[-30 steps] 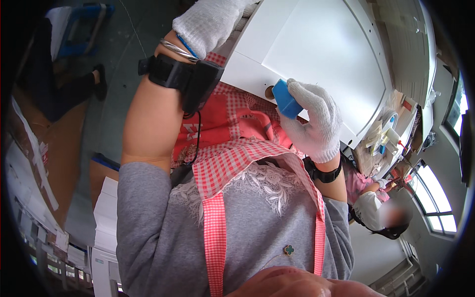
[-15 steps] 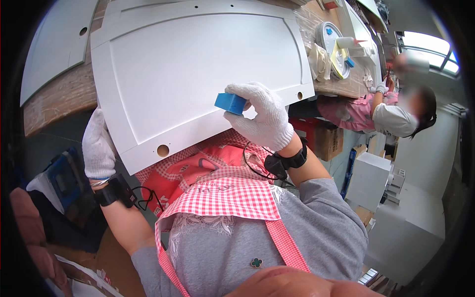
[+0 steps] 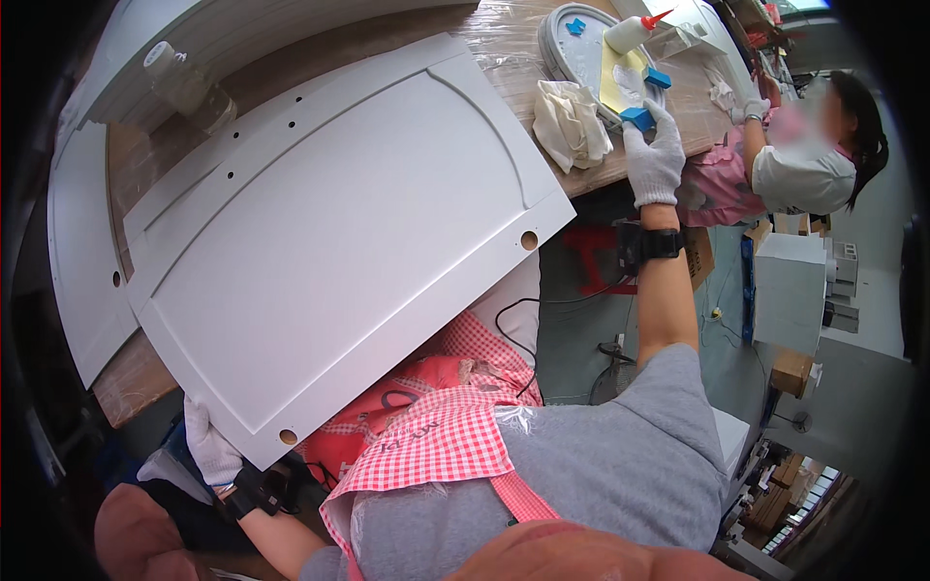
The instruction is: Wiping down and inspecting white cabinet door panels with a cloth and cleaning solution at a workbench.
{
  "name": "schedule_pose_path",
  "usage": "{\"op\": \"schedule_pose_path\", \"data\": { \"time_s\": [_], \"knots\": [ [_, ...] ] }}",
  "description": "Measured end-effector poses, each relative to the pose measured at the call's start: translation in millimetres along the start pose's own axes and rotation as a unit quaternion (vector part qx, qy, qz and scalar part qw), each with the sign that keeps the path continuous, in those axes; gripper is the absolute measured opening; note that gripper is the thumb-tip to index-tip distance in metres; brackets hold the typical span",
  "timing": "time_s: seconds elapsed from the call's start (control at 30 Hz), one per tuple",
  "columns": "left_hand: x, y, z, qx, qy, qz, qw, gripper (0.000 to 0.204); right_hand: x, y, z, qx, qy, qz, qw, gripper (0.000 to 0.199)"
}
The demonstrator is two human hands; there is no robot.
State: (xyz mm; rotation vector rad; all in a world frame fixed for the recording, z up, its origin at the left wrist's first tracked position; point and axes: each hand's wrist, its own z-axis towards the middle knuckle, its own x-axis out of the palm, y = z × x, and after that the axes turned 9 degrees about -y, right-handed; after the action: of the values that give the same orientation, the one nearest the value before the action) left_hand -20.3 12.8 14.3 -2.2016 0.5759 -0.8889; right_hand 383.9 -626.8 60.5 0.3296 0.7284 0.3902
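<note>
A white cabinet door panel [image 3: 339, 261] with a routed frame and round holes lies tilted across the wooden table and over my lap. My left hand [image 3: 210, 443], in a white knitted glove, grips its near left corner; some of its fingers are hidden by the panel. Out to the right, my gloved right hand [image 3: 657, 160] pinches a small blue block [image 3: 637, 118] at the edge of a round whitish lid [image 3: 557, 60]. On that lid are a yellow sheet [image 3: 612, 89], a second blue block [image 3: 658, 76], a small blue piece [image 3: 575, 26] and a white bottle with a red nozzle [image 3: 630, 35].
Beside the lid lies a crumpled cream cloth [image 3: 572, 126]. A clear bottle [image 3: 189, 87] stands behind the panel, and another white panel [image 3: 87, 257] is at the left. A co-worker in a pink apron [image 3: 722, 179] works at the table's right end.
My right hand has carried the blue block from above the panel over to the lid on the right. My view has turned, and the panel now appears lower and more slanted.
</note>
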Motion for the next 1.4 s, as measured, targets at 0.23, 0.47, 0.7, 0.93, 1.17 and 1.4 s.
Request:
{"op": "schedule_pose_path", "data": {
  "time_s": [0.23,0.47,0.7,0.93,1.17,1.4],
  "knots": [
    [-8.0,-2.7,-6.0,-0.010,-0.052,-0.010,0.999,0.046,34.6,-85.8,44.5,-0.020,0.142,-0.212,0.967,0.044],
    [3.2,-3.3,-8.6,-0.007,-0.048,-0.028,0.998,0.043,25.4,10.3,22.4,-0.138,0.145,-0.019,0.980,0.045],
    [9.9,-0.2,-0.9,0.034,-0.081,-0.016,0.996,0.048,59.4,34.4,-15.7,-0.141,0.287,-0.074,0.945,0.049],
    [16.3,2.5,-12.5,0.093,-0.090,0.077,0.989,0.068,58.4,124.8,34.8,0.135,0.311,0.305,0.890,0.036],
    [27.2,4.8,-9.3,0.124,-0.059,0.075,0.988,0.073,172.3,208.4,0.9,-0.129,0.270,-0.129,0.945,0.052],
    [29.8,12.3,-5.4,0.139,-0.068,0.048,0.987,0.074,178.4,396.9,-94.5,-0.211,0.340,0.045,0.915,0.045]
  ]
}}
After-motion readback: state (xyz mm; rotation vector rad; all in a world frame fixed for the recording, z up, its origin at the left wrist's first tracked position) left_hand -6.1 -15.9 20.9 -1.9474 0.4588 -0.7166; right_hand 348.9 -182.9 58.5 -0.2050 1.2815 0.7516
